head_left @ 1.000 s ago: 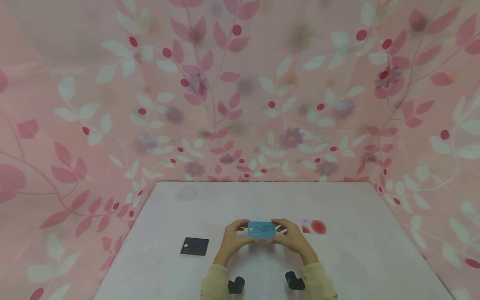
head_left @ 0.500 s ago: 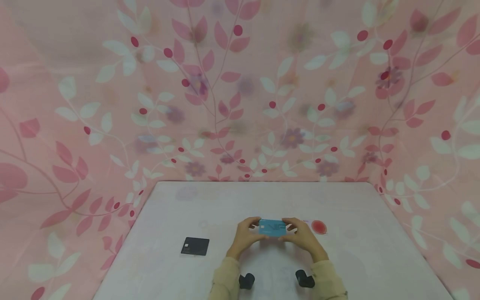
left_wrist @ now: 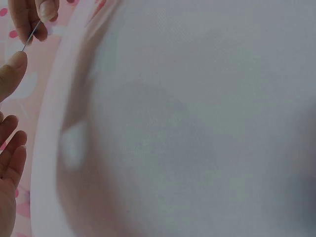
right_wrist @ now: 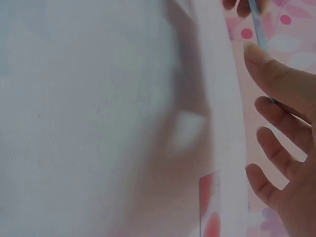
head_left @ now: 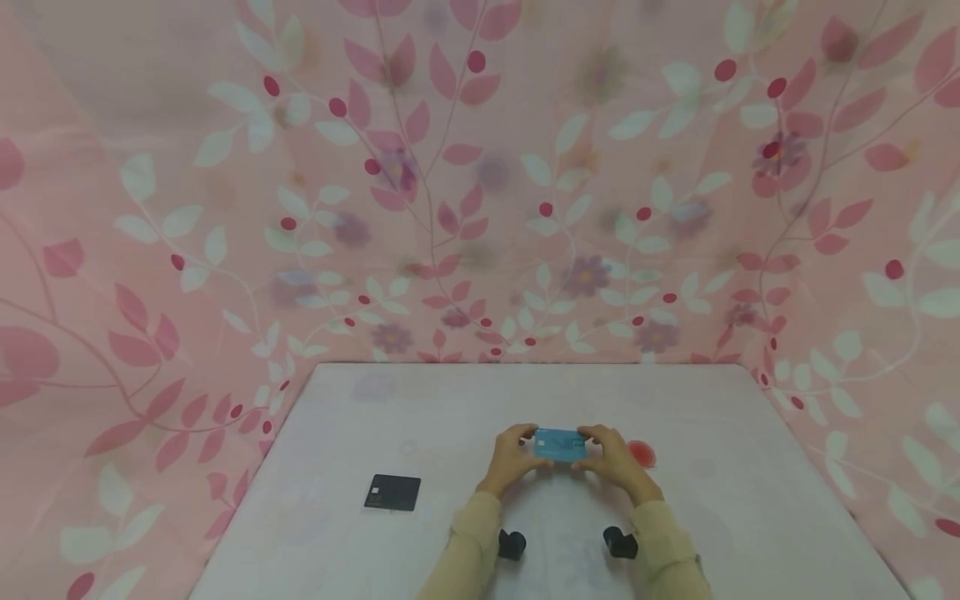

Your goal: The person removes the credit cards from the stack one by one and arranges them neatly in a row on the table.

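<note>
A blue card [head_left: 560, 446] with dark lettering and a small chip is held upright above the white table. My left hand [head_left: 515, 458] pinches its left end between thumb and fingers. At the opposite end, my right hand [head_left: 613, 460] pinches it the same way. Seen from the right wrist, the card [right_wrist: 259, 29] is nearly edge-on, beside the right thumb. The left wrist view shows it as a thin line near the left hand's thumb [left_wrist: 14, 74]. A red-and-white card [head_left: 641, 454] lies behind my right hand, partly hidden by it.
To the left, a black card [head_left: 392, 492] with a chip lies flat on the white table [head_left: 360, 567]. Black wrist devices sit by both sleeves, one at the left sleeve [head_left: 468, 542]. A pink floral curtain [head_left: 480, 208] hangs behind the table and along its sides.
Both hands have carried the blue card to the right and slightly away from me. The right hand now covers more of the red-and-white card. The black card stays put.
</note>
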`<action>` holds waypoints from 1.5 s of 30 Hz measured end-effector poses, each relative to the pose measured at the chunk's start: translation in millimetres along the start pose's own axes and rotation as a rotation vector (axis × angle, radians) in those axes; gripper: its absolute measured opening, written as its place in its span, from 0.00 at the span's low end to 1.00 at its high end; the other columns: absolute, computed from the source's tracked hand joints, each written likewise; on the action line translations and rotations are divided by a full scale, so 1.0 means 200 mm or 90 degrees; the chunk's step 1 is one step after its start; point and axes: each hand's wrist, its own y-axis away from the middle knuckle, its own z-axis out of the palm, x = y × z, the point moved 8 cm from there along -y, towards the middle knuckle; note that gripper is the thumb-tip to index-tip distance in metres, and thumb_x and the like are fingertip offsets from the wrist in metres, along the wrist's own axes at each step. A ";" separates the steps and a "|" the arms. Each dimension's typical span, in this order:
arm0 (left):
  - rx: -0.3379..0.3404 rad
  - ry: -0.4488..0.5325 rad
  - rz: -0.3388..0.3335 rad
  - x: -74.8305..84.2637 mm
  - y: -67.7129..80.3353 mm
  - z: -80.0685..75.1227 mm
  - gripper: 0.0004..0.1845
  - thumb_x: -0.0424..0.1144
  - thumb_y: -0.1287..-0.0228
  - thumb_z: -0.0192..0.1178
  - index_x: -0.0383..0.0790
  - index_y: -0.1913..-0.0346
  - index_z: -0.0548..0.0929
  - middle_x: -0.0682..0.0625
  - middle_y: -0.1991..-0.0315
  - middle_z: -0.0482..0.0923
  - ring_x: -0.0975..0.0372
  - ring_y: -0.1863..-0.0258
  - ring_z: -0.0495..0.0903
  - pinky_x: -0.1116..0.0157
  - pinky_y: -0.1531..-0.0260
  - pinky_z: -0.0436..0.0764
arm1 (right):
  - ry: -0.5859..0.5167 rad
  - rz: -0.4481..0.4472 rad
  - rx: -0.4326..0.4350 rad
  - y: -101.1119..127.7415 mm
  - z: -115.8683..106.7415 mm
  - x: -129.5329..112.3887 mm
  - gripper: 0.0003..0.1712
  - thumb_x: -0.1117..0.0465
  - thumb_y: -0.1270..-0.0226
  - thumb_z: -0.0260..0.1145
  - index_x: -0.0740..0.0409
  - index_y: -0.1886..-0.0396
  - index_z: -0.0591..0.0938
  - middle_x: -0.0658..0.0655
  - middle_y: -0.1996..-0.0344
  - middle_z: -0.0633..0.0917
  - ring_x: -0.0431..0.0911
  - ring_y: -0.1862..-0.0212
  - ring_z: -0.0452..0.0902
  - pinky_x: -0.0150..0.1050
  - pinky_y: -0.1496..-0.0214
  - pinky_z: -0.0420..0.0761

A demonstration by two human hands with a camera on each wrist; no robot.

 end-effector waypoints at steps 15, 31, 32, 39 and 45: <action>-0.074 -0.169 -0.090 -0.09 -0.07 0.08 0.33 0.46 0.59 0.76 0.32 0.49 0.79 0.42 0.54 0.77 0.54 0.54 0.74 0.60 0.50 0.74 | 0.108 0.062 -0.057 -0.07 0.06 0.11 0.32 0.58 0.52 0.75 0.64 0.46 0.76 0.64 0.47 0.76 0.62 0.45 0.63 0.65 0.50 0.64; -0.081 -0.236 -0.098 -0.16 -0.05 0.15 0.33 0.48 0.61 0.77 0.34 0.51 0.81 0.45 0.56 0.72 0.55 0.55 0.69 0.61 0.52 0.73 | 0.187 0.119 -0.099 -0.09 0.11 0.20 0.31 0.52 0.57 0.78 0.56 0.51 0.80 0.65 0.40 0.70 0.68 0.37 0.53 0.69 0.48 0.59; -0.083 -0.239 -0.098 -0.17 -0.05 0.15 0.33 0.48 0.61 0.77 0.34 0.51 0.81 0.45 0.57 0.72 0.55 0.56 0.69 0.61 0.52 0.73 | 0.189 0.121 -0.099 -0.09 0.11 0.20 0.31 0.51 0.58 0.78 0.55 0.51 0.80 0.65 0.40 0.69 0.68 0.37 0.53 0.69 0.47 0.58; -0.100 -0.242 -0.109 -0.19 -0.06 0.17 0.32 0.49 0.58 0.75 0.37 0.49 0.80 0.46 0.56 0.70 0.57 0.56 0.67 0.61 0.53 0.72 | 0.202 0.127 -0.081 -0.09 0.09 0.24 0.31 0.49 0.60 0.79 0.51 0.52 0.82 0.66 0.39 0.70 0.70 0.36 0.52 0.73 0.46 0.55; -0.098 -0.263 -0.074 -0.17 -0.06 0.16 0.32 0.50 0.56 0.74 0.39 0.47 0.80 0.48 0.59 0.68 0.59 0.59 0.65 0.64 0.57 0.70 | 0.199 0.124 -0.064 -0.08 0.06 0.26 0.32 0.47 0.60 0.78 0.50 0.51 0.83 0.67 0.38 0.70 0.72 0.36 0.50 0.76 0.45 0.50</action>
